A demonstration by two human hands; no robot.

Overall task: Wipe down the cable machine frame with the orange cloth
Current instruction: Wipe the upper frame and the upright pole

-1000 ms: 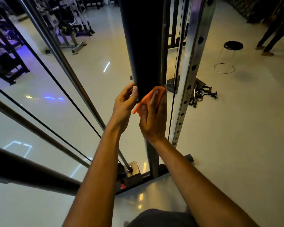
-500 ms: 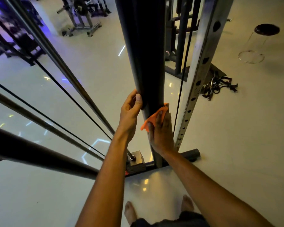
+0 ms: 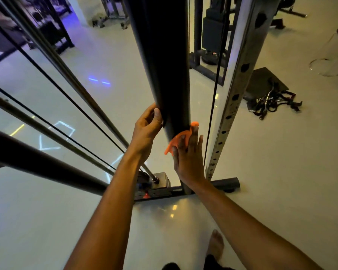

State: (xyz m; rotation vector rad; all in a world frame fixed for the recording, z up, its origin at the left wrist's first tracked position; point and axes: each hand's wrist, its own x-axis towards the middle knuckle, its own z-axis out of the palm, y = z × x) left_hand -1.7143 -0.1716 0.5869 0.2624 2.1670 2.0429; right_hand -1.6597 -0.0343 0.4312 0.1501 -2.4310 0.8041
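Head view, looking steeply down the black upright post (image 3: 164, 65) of the cable machine frame, and the wipe is under way. Right hand (image 3: 189, 158) has its fingers straight and close together, flat against the post, pressing the orange cloth (image 3: 177, 140) onto the metal; the cloth pokes out above the fingertips and beside the thumb. Left hand (image 3: 146, 131) steadies the other side of the post, thumb laid against it, fingers curled round the far edge. Just right of the pressing fingers runs a thin black cable (image 3: 215, 94), then the silver perforated rail (image 3: 230, 106).

My read: this is a mid-post stroke with the lower stretch down to the base bar (image 3: 222, 185) yet to cover. The next move wants steady pressure sliding along the post, keeping the cloth from snagging that cable.

Hard to tell: most of the cloth is hidden under the palm, the left fingertips vanish behind the post, and dim light hides any dirt on the post.
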